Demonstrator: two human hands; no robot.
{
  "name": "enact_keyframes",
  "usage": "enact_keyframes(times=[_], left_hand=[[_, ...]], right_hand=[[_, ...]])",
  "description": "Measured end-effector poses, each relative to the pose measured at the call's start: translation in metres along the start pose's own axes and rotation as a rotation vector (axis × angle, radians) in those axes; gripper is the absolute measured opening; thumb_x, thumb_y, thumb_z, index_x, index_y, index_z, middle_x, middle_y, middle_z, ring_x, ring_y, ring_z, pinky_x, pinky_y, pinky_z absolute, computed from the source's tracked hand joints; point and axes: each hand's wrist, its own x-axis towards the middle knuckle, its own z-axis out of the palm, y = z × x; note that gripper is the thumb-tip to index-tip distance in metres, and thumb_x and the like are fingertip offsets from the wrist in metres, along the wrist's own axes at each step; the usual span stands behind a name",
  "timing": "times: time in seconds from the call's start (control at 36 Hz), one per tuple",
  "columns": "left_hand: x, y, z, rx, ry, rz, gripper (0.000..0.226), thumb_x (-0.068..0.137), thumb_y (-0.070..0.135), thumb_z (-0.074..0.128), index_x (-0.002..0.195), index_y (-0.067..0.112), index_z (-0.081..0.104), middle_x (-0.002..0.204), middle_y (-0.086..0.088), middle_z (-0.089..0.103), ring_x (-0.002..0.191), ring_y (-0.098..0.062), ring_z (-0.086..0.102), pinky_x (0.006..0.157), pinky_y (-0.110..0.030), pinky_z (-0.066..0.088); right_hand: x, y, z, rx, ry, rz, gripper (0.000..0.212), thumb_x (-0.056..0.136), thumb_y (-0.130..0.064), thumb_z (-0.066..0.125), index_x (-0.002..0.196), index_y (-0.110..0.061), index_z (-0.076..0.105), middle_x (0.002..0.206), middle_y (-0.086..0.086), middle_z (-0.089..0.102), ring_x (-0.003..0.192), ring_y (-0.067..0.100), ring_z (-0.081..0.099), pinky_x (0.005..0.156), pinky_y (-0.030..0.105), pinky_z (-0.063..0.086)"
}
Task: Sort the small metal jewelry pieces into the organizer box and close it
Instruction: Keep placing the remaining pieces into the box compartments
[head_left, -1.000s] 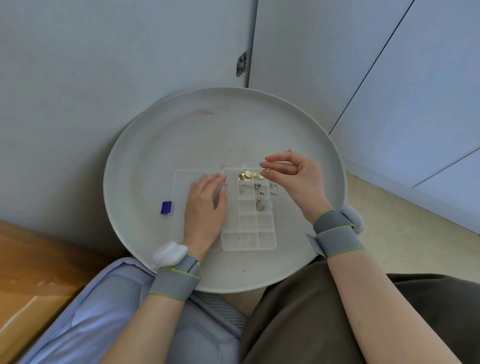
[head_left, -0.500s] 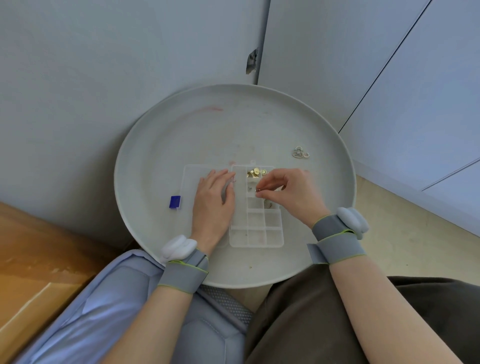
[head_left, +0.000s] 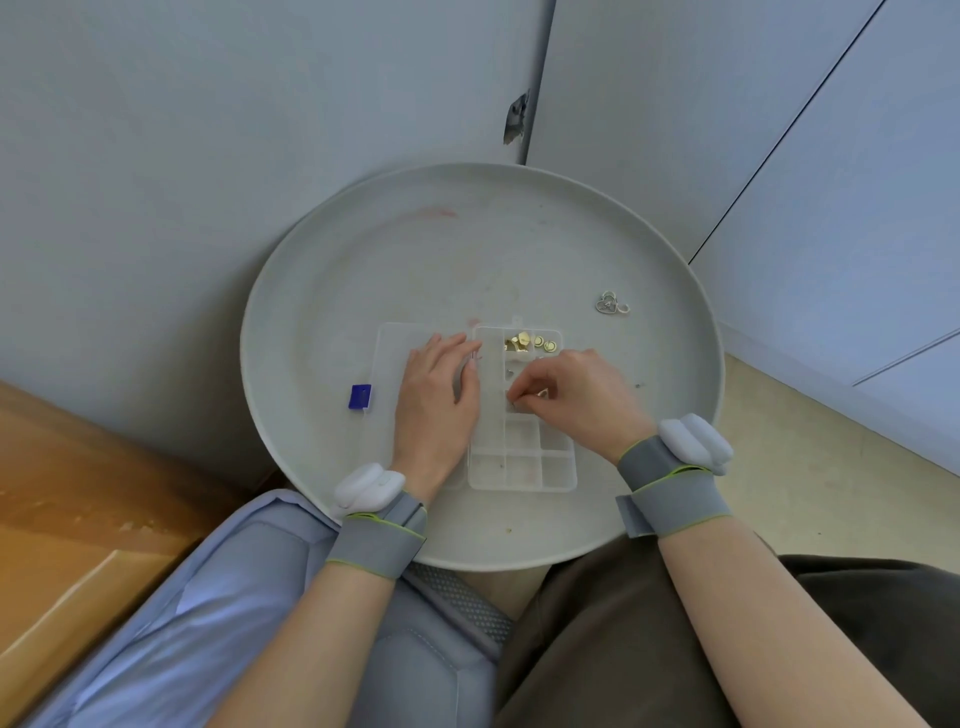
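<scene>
Clear plastic organizer box (head_left: 522, 467) lies open & flat on the tray, lid (head_left: 395, 343) folded out to its left. Far compartments hold gold-coloured pieces (head_left: 519, 343) & two small rings (head_left: 544, 343); near compartments look empty. Loose silver pieces (head_left: 610, 303) sit in a small cluster apart from the box, far right of it.

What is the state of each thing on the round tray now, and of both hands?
Organizer box: open, lid flat to its left.
Gold pieces: in the far compartments.
Silver pieces: loose on the tray, unsorted.
Blue piece: on the tray, left of the lid.
Left hand: flat on the lid.
Right hand: fingertips pinched over a middle compartment; contents unclear.
</scene>
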Motion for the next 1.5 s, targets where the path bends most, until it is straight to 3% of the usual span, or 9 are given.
enact_keyframes(times=[0.17,0.31,0.47,0.67,0.75,0.86,0.94,1.22,1.5], left_hand=[[0.0,0.0,0.0,0.002,-0.003,0.002,0.03,0.097,0.017,0.044,0.122,0.016,0.06,0.134,-0.002,0.055,0.136,-0.02,0.034,0.113,-0.044,0.024],[0.0,0.001,0.0,0.007,-0.008,-0.001,0.029,0.097,0.017,0.044,0.121,0.016,0.06,0.134,-0.002,0.055,0.136,-0.02,0.034,0.113,-0.045,0.026],[0.0,0.001,0.0,-0.005,-0.01,0.002,0.029,0.097,0.017,0.044,0.121,0.016,0.06,0.133,-0.002,0.055,0.135,-0.02,0.035,0.112,-0.046,0.027],[0.0,0.001,0.001,0.015,-0.019,0.014,0.029,0.097,0.018,0.045,0.122,0.017,0.06,0.134,-0.001,0.054,0.135,-0.018,0.035,0.112,-0.045,0.027],[0.0,0.002,0.0,0.012,-0.012,0.008,0.028,0.097,0.018,0.045,0.121,0.017,0.06,0.134,-0.001,0.054,0.135,-0.018,0.034,0.114,-0.042,0.024],[0.0,0.001,0.0,0.016,-0.015,0.007,0.029,0.097,0.019,0.046,0.122,0.017,0.06,0.134,-0.001,0.054,0.135,-0.017,0.034,0.113,-0.043,0.025],[-0.001,0.001,-0.001,0.025,-0.023,0.008,0.029,0.097,0.019,0.045,0.123,0.017,0.059,0.135,0.0,0.053,0.136,-0.016,0.033,0.113,-0.044,0.026],[-0.001,0.002,-0.002,0.025,-0.029,0.003,0.03,0.097,0.019,0.045,0.124,0.017,0.058,0.135,0.001,0.053,0.136,-0.015,0.032,0.114,-0.041,0.024],[-0.002,0.003,-0.002,0.026,-0.025,0.012,0.03,0.097,0.019,0.045,0.124,0.017,0.059,0.135,0.0,0.053,0.136,-0.016,0.032,0.115,-0.04,0.024]], right_hand=[[0.001,0.0,0.003,-0.004,0.044,0.056,0.013,0.076,-0.022,0.067,0.082,-0.031,0.073,0.08,-0.015,0.073,0.061,-0.001,0.049,0.071,0.025,0.05],[-0.001,0.006,-0.002,0.161,0.119,0.101,0.013,0.072,-0.02,0.069,0.07,-0.034,0.07,0.07,-0.017,0.07,0.064,0.005,0.059,0.073,0.033,0.055],[-0.002,0.024,-0.017,0.257,0.31,0.155,0.014,0.076,-0.014,0.069,0.076,-0.027,0.071,0.074,-0.014,0.07,0.059,0.009,0.055,0.066,0.018,0.047],[-0.003,0.051,-0.02,0.094,0.422,0.303,0.02,0.08,-0.012,0.058,0.086,-0.028,0.07,0.088,-0.014,0.071,0.07,0.01,0.053,0.072,0.024,0.04],[-0.004,0.056,-0.02,0.093,0.39,0.339,0.02,0.08,-0.014,0.059,0.09,-0.028,0.069,0.092,-0.014,0.07,0.084,0.015,0.056,0.075,0.024,0.035],[-0.004,0.055,-0.018,0.119,0.328,0.318,0.015,0.078,-0.022,0.066,0.09,-0.03,0.069,0.094,-0.013,0.069,0.094,0.021,0.057,0.085,0.028,0.042],[-0.003,0.051,-0.016,0.098,0.255,0.3,0.016,0.078,-0.022,0.068,0.093,-0.026,0.07,0.092,-0.008,0.064,0.102,0.018,0.052,0.081,0.026,0.036],[0.008,0.046,-0.007,-0.072,0.255,0.343,0.012,0.083,-0.022,0.059,0.087,-0.018,0.069,0.088,0.004,0.062,0.098,0.027,0.05,0.084,0.037,0.041],[0.014,0.043,0.0,-0.361,0.166,0.345,0.026,0.097,-0.027,0.043,0.108,-0.013,0.061,0.116,0.009,0.058,0.114,0.029,0.044,0.09,0.037,0.032]])
